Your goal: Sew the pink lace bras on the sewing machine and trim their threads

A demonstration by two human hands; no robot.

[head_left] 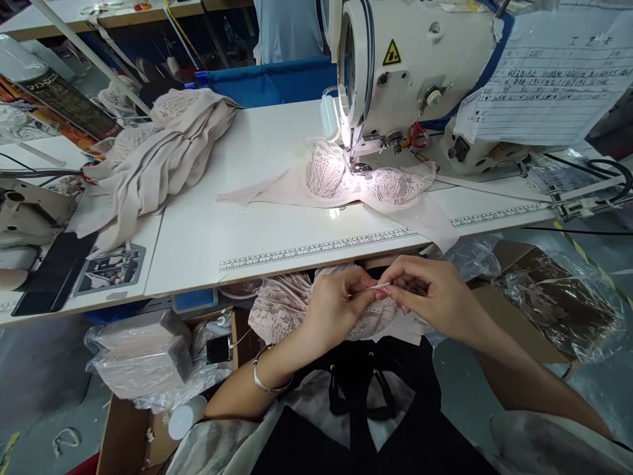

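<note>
- Pale strip [380,286], narrow: mostly covered by fingertips; whether it joins the cloth beneath, cannot tell.
- Lace pieces [279,303], pinkish: partly hidden behind the forearm and the hands; upper part lost under the counter [192,244] edge.
- Sewing machine [420,59], white: top cut off by the frame.
- Paper sheet [554,72], handwritten: writing too small to read.
- Light blue cloth [289,30], far side: cut off above.
- Left hand [341,300] and right hand [422,284]: close together, each pinching the pale strip between thumb and fingers.
- Position of the strip: between the two sets of fingertips, in front of the counter, above the lace pieces at the lap.
- Lace bra [395,188]: on the counter, under the machine's needle area, beyond the hands and apart from them.
- Cardboard box [121,429], left of the lap: plastic-wrapped packs [143,353] at its top; a white tub [186,417] beside the forearm, partly covered.
- Open carton [517,323], right, on the floor: crumpled clear plastic [554,290]; contents beneath hard to make out.
</note>
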